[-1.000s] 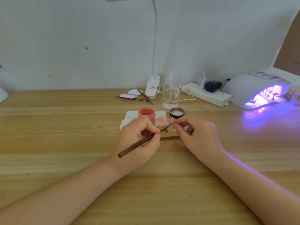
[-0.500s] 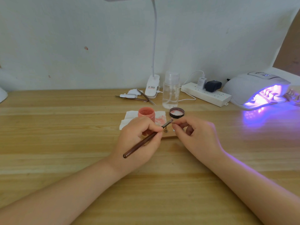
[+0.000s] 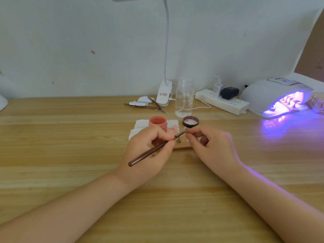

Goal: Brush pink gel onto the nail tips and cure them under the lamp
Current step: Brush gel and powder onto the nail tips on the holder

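Observation:
My left hand [image 3: 149, 151] grips a brown-handled brush [image 3: 149, 154], its tip raised toward my right fingertips. My right hand [image 3: 210, 146] pinches something small at the brush tip, likely a nail tip; it is mostly hidden by my fingers. Both hands hover over a small wooden stand [image 3: 182, 147] with metal pegs. An open pink gel jar [image 3: 157, 122] sits on a stained white tissue [image 3: 140, 126] just behind, with its black lid [image 3: 190, 121] to the right. The white curing lamp [image 3: 273, 95] glows violet at the far right, with nail tips inside.
A clear pump bottle [image 3: 184, 98] stands behind the lid. A white power strip [image 3: 222, 102] with plugs lies along the wall. A clip desk lamp [image 3: 164, 95] rises at the back centre, with spare tools [image 3: 145, 106] beside it. More nail stands [image 3: 317, 104] lie at the right edge.
The brush has tilted up slightly, its tip rising to meet my right fingertips. Both hands stay over the wooden stand.

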`<state>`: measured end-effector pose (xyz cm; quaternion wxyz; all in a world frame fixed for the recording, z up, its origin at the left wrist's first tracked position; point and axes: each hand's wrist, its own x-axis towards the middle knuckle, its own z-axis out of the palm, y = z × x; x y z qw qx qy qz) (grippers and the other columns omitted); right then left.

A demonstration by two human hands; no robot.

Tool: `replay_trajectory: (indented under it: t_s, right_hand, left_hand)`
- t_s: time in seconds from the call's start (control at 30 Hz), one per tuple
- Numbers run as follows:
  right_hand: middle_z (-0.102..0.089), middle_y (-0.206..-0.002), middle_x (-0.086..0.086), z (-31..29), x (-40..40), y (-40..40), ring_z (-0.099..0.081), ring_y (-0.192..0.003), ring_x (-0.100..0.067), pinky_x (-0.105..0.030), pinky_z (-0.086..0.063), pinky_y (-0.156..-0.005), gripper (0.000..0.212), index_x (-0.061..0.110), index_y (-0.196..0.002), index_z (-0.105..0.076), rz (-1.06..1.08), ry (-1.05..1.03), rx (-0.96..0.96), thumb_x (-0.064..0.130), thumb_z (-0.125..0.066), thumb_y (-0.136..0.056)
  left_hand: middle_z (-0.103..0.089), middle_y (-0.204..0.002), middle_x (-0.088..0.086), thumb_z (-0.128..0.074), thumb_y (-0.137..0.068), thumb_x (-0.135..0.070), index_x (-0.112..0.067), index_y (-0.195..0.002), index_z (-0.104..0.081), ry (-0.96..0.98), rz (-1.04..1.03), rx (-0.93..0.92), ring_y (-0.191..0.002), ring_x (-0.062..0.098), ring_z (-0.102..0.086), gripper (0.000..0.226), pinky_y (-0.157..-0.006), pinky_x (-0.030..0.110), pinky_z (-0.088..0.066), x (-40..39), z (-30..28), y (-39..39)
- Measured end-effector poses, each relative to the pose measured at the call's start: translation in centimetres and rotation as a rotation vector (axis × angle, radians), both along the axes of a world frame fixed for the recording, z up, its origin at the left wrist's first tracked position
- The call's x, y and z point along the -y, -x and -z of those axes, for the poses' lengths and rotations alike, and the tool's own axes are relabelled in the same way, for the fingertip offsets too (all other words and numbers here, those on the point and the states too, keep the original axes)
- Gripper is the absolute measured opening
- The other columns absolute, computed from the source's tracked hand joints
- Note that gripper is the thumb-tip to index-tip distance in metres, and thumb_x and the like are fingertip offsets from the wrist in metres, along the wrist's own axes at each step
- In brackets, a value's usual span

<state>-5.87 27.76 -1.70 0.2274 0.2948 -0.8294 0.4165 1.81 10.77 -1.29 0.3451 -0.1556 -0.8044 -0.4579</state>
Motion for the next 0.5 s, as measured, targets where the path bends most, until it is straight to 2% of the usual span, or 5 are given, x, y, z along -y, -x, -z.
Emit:
replay_trajectory:
  t_s: [0.13, 0.23, 0.33, 0.4, 0.5]
  right_hand:
    - [-0.054, -0.062, 0.037, 0.07, 0.01, 0.05, -0.05, -0.055, -0.004, -0.013, -0.04, -0.054, 0.007, 0.021, -0.087, -0.073, 0.002, 0.008, -0.002, 0.017, -0.07, -0.083]
    - [-0.055, -0.061, 0.034, 0.14, 0.0, 0.11, -0.05, -0.055, -0.005, -0.011, -0.039, -0.054, 0.008, 0.022, -0.087, -0.073, 0.002, 0.012, -0.001, 0.017, -0.07, -0.083]
    - [-0.053, -0.055, 0.027, 0.07, 0.02, 0.08, -0.05, -0.054, -0.004, -0.01, -0.039, -0.054, 0.009, 0.023, -0.089, -0.073, -0.004, 0.003, -0.013, 0.017, -0.07, -0.082]
    - [-0.054, -0.055, 0.028, 0.03, 0.02, 0.08, -0.051, -0.055, -0.005, -0.01, -0.039, -0.054, 0.009, 0.023, -0.089, -0.073, -0.003, -0.003, -0.014, 0.017, -0.07, -0.083]
    - [-0.053, -0.061, 0.038, 0.11, 0.03, 0.11, -0.05, -0.054, -0.004, -0.01, -0.038, -0.053, 0.007, 0.022, -0.088, -0.073, -0.004, 0.002, -0.01, 0.018, -0.069, -0.083]
  left_hand:
    - [-0.06, -0.079, -0.011, -0.057, -0.078, -0.023, -0.017, -0.075, -0.055, -0.034, 0.036, -0.034, -0.069, -0.001, -0.055, 0.006, -0.065, 0.007, -0.04, -0.03, -0.26, -0.37]
    - [-0.062, -0.08, -0.011, -0.062, -0.08, -0.017, -0.023, -0.078, -0.057, -0.044, 0.0, -0.046, -0.071, -0.006, -0.057, 0.008, -0.068, 0.004, -0.04, -0.24, -0.4, -0.34]
    - [-0.066, -0.082, -0.025, -0.066, -0.081, -0.01, -0.032, -0.082, -0.059, -0.058, -0.03, -0.019, -0.081, -0.01, -0.06, 0.024, -0.073, 0.003, -0.041, -0.36, -0.42, -0.18]
    - [-0.065, -0.083, -0.03, -0.067, -0.081, -0.006, -0.029, -0.083, -0.06, -0.042, -0.016, 0.0, -0.084, -0.013, -0.06, 0.024, -0.073, 0.002, -0.041, -0.38, -0.31, -0.12]
    - [-0.063, -0.079, -0.012, -0.064, -0.08, -0.009, -0.018, -0.077, -0.058, -0.04, 0.012, -0.007, -0.072, -0.006, -0.058, 0.012, -0.066, 0.005, -0.041, -0.28, -0.32, -0.28]
